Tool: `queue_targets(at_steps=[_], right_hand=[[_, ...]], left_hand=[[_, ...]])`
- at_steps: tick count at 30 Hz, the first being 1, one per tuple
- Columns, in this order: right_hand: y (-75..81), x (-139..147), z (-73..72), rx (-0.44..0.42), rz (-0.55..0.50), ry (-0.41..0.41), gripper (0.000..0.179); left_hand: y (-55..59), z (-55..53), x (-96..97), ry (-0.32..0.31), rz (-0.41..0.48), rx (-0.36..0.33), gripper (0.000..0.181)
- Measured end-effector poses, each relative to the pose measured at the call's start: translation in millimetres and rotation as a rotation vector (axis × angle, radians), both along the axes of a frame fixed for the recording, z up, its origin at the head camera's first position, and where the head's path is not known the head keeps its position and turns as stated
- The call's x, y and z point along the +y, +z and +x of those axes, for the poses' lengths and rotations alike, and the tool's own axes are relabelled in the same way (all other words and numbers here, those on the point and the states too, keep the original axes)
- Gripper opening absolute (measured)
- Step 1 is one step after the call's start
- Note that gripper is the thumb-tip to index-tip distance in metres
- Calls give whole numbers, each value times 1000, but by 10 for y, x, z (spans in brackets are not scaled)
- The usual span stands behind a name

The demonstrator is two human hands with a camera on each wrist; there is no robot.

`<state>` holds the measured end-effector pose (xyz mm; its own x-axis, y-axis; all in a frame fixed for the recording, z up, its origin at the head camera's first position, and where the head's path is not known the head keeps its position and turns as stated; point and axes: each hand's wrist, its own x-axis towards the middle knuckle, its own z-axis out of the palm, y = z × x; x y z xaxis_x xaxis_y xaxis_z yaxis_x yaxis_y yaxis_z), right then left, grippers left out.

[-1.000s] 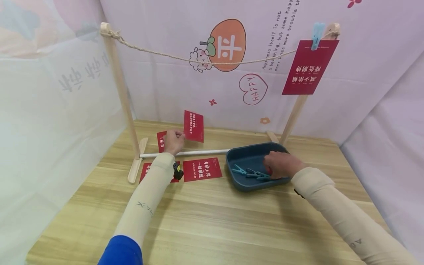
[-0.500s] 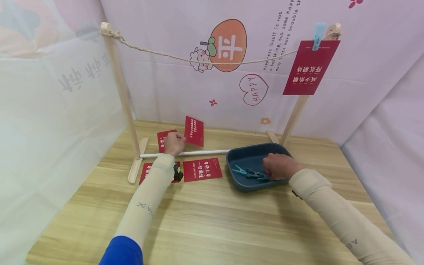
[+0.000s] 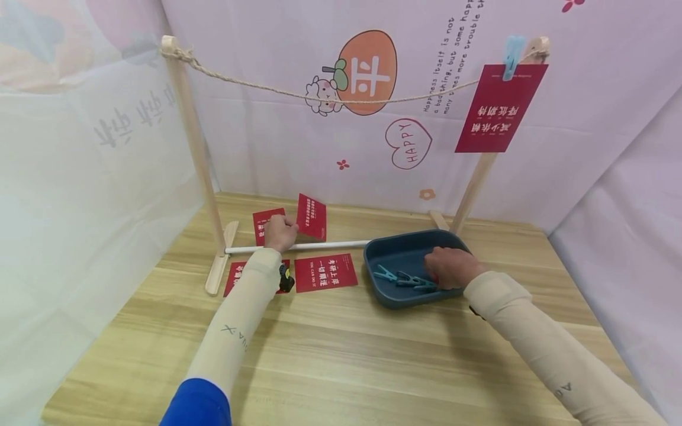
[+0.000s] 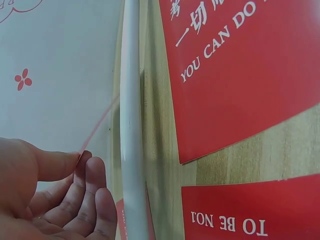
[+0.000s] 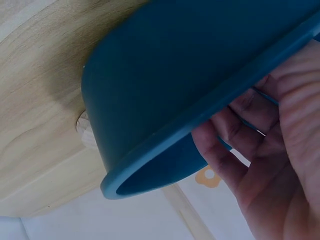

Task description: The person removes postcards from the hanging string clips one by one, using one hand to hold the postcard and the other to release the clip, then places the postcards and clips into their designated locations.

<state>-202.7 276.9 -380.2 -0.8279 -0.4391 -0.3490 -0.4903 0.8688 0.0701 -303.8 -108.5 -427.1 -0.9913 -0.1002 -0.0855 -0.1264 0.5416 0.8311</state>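
Note:
My left hand (image 3: 281, 232) pinches a red card (image 3: 311, 217) by its edge between thumb and fingers. In the left wrist view that card shows edge-on as a thin line, held up beyond the white rod (image 4: 131, 120). My right hand (image 3: 452, 266) reaches over the near right side of the dark blue basin (image 3: 391, 300), its fingers bent down inside. Several blue clothespins (image 3: 407, 279) lie in the basin beside those fingers. The right wrist view shows the fingers (image 5: 217, 147) behind the basin rim; I cannot tell whether they hold a clothespin.
Other red cards lie on the table, one (image 3: 326, 273) left of the basin. A twine line (image 3: 277, 90) spans two wooden posts (image 3: 196, 148). A pale blue clothespin (image 3: 512, 58) fastens a red card (image 3: 501, 109) near the right post. A printed cloth hangs behind.
The card in my left hand has tilted down toward the table. My right hand stays in the basin with only slight movement.

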Motion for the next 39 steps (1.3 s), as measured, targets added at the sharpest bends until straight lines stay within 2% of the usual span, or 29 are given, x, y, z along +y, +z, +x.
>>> queue_targets(at_steps=[10, 18, 23, 27, 30, 35, 36, 39], right_hand=[[-68, -5, -24, 18, -10, 20, 29], [-83, -5, -41, 13, -4, 10, 29], [-44, 4, -35, -4, -3, -1, 30], [47, 34, -47, -3, -27, -15, 28], [153, 63, -67, 10, -54, -1, 23], [361, 103, -102, 18, -108, 0, 34], [407, 111, -105, 24, -126, 6, 35], [535, 132, -106, 65, -198, 1, 36]], left_hand=[[-15, 2, 13, -4, -36, -17, 23], [-44, -33, 10, -48, -96, 21, 49], [-29, -13, 27, -57, -134, 15, 41], [-8, 14, 29, -53, -176, -1, 25], [6, 25, 16, -68, -208, -17, 25], [-8, 6, -13, -79, -194, -15, 36], [-121, -94, -47, -90, -171, 15, 42], [-109, -104, -44, -96, -138, 53, 51]])
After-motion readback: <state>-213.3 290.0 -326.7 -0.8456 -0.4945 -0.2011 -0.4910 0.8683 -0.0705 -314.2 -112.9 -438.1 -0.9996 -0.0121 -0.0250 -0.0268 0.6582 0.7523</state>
